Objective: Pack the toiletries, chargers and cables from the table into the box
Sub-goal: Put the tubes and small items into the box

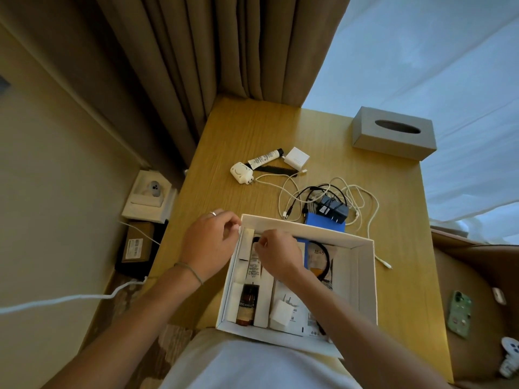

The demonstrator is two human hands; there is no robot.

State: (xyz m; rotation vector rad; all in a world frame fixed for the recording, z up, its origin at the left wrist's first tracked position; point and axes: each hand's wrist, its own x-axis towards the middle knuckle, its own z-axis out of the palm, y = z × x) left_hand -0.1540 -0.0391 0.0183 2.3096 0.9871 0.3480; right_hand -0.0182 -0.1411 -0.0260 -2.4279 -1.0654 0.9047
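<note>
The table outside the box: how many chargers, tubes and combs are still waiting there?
Chargers: 3 (cream plug, white cube, black adapter)
Tubes: 1 (white tube)
Combs: 1 (black comb)
Total: 5

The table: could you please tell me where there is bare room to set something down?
The table is bare between the curtain and the tube, and between the tissue box and the cables. It is crowded behind the box, where both hands work.
</note>
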